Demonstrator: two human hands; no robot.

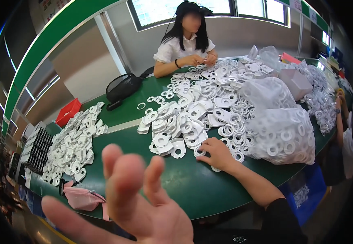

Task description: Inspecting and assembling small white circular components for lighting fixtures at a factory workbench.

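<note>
The person's two hands are well apart above the green table point(213, 191). The right hand point(219, 153) reaches in over the near edge, palm down, its thumb and forefinger at a white ring point(196, 153) that lies at the near side of the middle heap; the fingertips meet the ring's rim, though I cannot tell whether they are clamped on it. The left hand point(156, 215) is raised close to the camera over the near edge — palm up, fingers spread and curled a little, slightly blurred, with nothing in its grasp. Just beyond the ring lie white plates point(178, 143) with round holes, heaped across the middle of the table toward the far edge, with loose rings point(231, 130) to their right. A clear bag point(280, 136) full of rings sits near the table's right end, another bag point(262, 91) just behind it and a white box point(295, 83) beside that. A second heap point(79, 140) of white plates covers much of the left end, between a stack of black trays point(37, 148) and a pale strip point(123, 126) across the table. A red tray point(68, 111) stands behind this heap; a pink pouch point(83, 198) lies at the near left edge. At the far edge a co-worker point(184, 53) holds both hands together over the parts — beside a black mesh bag point(123, 87).
</note>
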